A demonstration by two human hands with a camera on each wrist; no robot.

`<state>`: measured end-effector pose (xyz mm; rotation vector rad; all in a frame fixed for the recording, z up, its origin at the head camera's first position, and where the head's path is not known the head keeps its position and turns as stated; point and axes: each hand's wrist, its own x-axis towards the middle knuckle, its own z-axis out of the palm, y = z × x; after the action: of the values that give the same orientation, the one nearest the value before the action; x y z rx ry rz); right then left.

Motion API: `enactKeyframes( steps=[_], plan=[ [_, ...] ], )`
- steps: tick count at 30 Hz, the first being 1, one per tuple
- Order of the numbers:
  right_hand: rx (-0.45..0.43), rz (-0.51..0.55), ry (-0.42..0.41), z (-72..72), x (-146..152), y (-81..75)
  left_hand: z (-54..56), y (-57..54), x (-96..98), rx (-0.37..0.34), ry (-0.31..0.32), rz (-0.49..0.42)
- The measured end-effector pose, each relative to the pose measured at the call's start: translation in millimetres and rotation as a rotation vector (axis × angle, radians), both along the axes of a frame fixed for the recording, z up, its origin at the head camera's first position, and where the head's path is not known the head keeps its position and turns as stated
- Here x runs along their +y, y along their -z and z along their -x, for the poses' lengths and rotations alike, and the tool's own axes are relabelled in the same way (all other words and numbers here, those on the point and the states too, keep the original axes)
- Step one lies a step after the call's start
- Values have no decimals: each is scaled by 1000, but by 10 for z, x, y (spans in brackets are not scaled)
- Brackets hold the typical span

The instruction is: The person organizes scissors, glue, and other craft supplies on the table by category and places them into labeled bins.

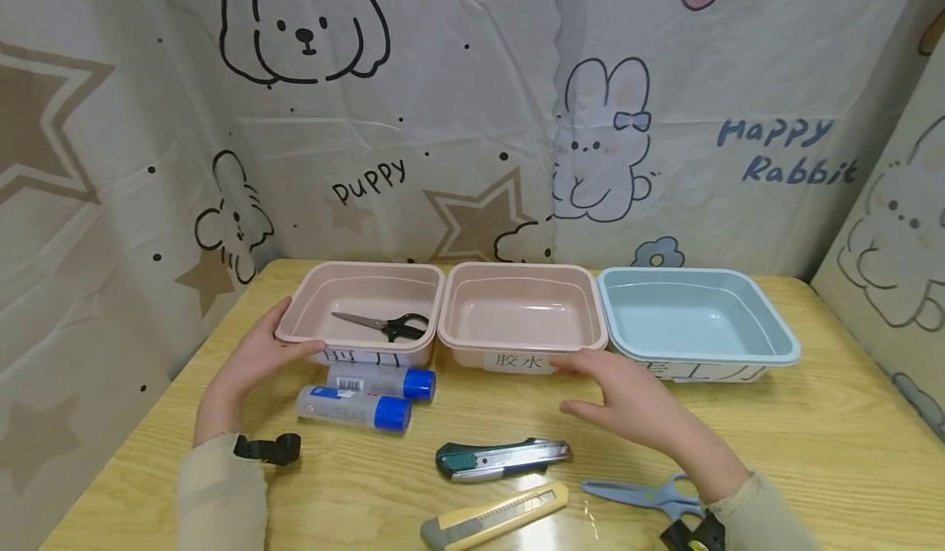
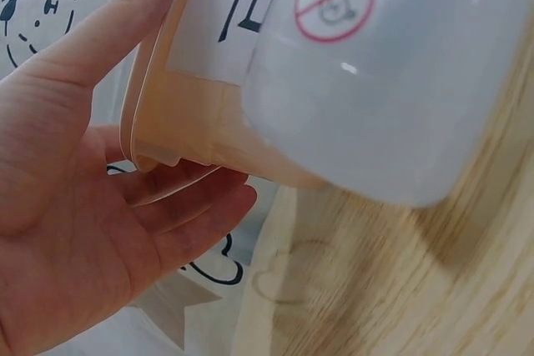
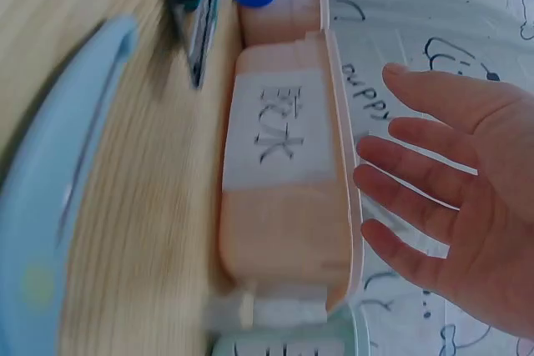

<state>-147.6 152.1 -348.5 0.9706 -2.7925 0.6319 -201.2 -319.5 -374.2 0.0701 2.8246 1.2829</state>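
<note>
My left hand (image 1: 254, 354) grips the front left corner of the left pink bin (image 1: 360, 268), thumb along its front rim and fingers on its left side. Black-handled scissors (image 1: 402, 325) lie inside this bin. Just in front of it are two glue bottles with blue caps, one glue bottle (image 1: 347, 407) nearer me than the other glue bottle (image 1: 372, 381). My right hand (image 1: 635, 395) is open, its fingers loosely spread, overlapping the front right corner of the middle pink bin (image 1: 461, 356) in the head view. Nothing is in its fingers.
A light blue bin (image 1: 775, 346) stands at the right of the row. On the wooden table (image 1: 354, 485) lie a green utility knife (image 1: 509, 458), a yellow utility knife (image 1: 495, 518) and blue scissors (image 1: 635, 494), partly behind my right wrist. A patterned cloth (image 1: 458, 125) hangs behind.
</note>
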Motion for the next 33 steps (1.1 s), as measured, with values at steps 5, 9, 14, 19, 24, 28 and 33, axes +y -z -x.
enactKeyframes(
  steps=[5, 9, 14, 19, 24, 28, 33],
  plan=[
    [-45, -49, 52, -93, 188, 3, -19, -7, -13, -8, -4, 2],
    [-81, -90, 88, -198, 334, 27, -19, -13, -12, -13, -7, 14],
    [-101, -134, 78, -311, 499, 80, -13, -9, -22, -17, -7, 18],
    [-147, -197, 48, -394, 638, 153, -10, -1, -25, -22, -11, 21],
    [-277, -252, 41, -461, 733, 249, 8, 12, -11, -20, -13, 12],
    [-358, -249, 31, -496, 797, 322, 16, 9, 0, -21, -17, 14],
    [-437, -218, 50, -510, 869, 377, 23, 10, 3, -22, -12, 8]
  ],
)
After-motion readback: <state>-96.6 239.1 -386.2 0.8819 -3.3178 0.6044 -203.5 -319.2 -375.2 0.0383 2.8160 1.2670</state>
